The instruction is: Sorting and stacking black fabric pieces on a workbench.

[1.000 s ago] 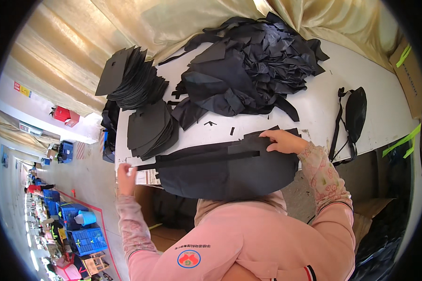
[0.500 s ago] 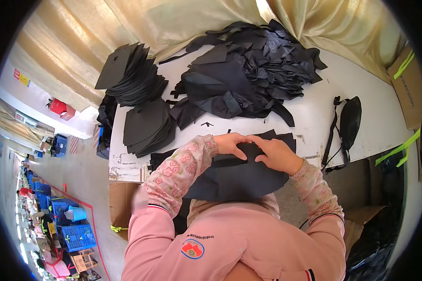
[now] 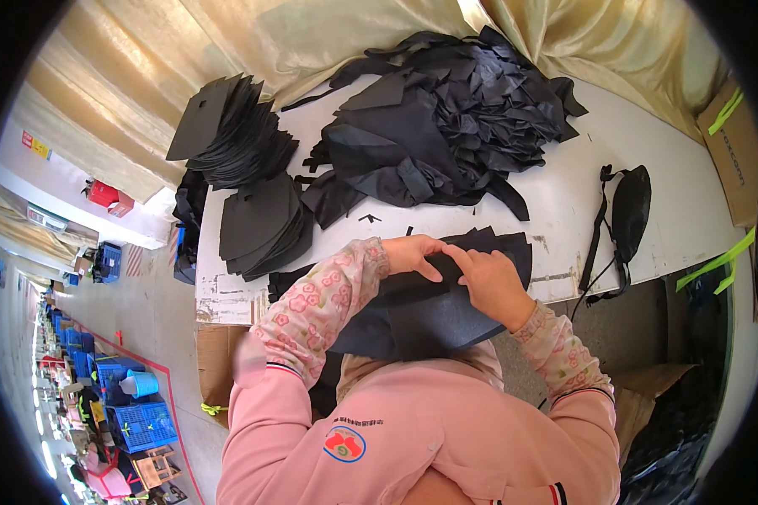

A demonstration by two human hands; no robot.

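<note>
A dark, rounded fabric panel (image 3: 425,324) lies in front of me, its near part hanging past the table edge toward my lap. A narrow darker strip crosses its upper part. My left hand (image 3: 413,256) is closed on the panel's far part, thumb bent toward the right. My right hand (image 3: 495,286) grips the same area from the right, its index fingertip meeting the left one's. What lies under the fingertips is too dark to make out. More black pieces (image 3: 514,247) with uneven edges show beneath and beyond my right hand.
On the white table (image 3: 556,240), stacked black panels (image 3: 257,220) stand at left, with a taller stack (image 3: 227,126) behind. A large heap of black fabric pieces (image 3: 455,126) fills the back. A black strapped pouch (image 3: 630,210) lies at right, near a cardboard box (image 3: 733,156).
My right hand has turned slightly and slid a little left, its index finger now stretched toward my left hand. The panel's surface has tilted slightly. My left hand has barely moved.
</note>
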